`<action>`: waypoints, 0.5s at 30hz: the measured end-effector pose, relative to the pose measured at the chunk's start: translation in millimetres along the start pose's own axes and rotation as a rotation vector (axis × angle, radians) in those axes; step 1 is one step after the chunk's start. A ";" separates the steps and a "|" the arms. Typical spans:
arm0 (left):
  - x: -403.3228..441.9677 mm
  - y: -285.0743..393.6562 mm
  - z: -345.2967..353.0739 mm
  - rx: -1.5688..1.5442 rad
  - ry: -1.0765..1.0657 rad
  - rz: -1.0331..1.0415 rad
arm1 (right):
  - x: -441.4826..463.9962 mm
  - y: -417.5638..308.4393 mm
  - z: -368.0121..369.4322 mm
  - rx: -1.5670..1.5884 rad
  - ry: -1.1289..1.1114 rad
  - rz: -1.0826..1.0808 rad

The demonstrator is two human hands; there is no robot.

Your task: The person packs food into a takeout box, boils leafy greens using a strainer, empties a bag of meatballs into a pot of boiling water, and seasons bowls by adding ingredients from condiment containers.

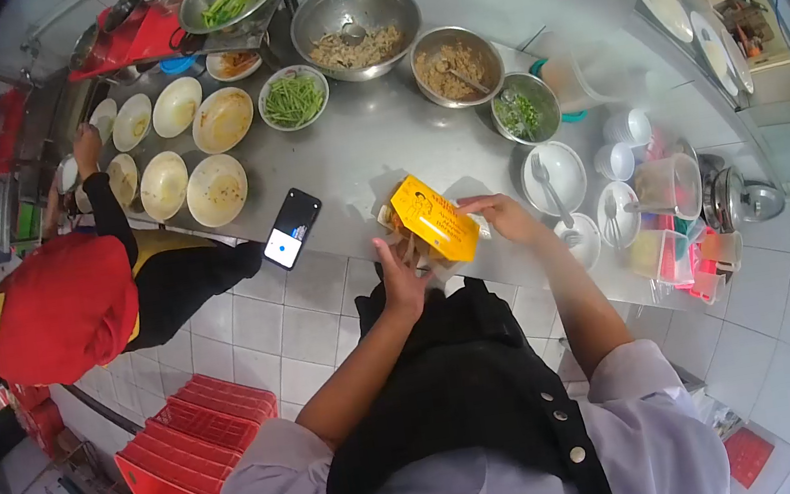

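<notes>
Two bare hands are at work on a yellow box (436,219), tilted at the near edge of the steel counter (356,151). The left hand (402,281) is half curled by its lower left side; the right hand (509,218) reaches fairly straight fingers to its right edge. How firmly either grips — or whether a thumb pinches — I cannot tell. The step looks like steadying and handling the box; any further move calls for even support from both sides, keeping it clear of the edge.
</notes>
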State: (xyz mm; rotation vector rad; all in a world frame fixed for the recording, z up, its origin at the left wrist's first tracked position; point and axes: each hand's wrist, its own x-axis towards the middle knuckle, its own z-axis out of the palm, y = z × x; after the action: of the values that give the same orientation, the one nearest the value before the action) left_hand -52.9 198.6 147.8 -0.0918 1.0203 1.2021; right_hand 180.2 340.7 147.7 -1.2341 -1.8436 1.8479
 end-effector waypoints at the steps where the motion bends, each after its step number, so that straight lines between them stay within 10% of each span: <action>1: 0.1 4.7 4.0 0.032 0.007 0.008 | 8.6 -0.4 -7.0 0.104 -0.056 0.063; 7: 33.0 20.5 13.5 0.336 -0.118 0.074 | 61.1 33.1 46.4 -0.021 0.130 0.184; 15: 38.6 24.0 18.0 -0.151 -0.133 -0.005 | 53.5 34.4 48.0 -0.159 0.216 0.081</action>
State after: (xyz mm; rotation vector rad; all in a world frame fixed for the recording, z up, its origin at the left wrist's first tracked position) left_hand -61.4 246.3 142.0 -0.1309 0.8126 1.2623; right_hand 127.0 338.9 88.4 -1.5176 -1.8747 1.5586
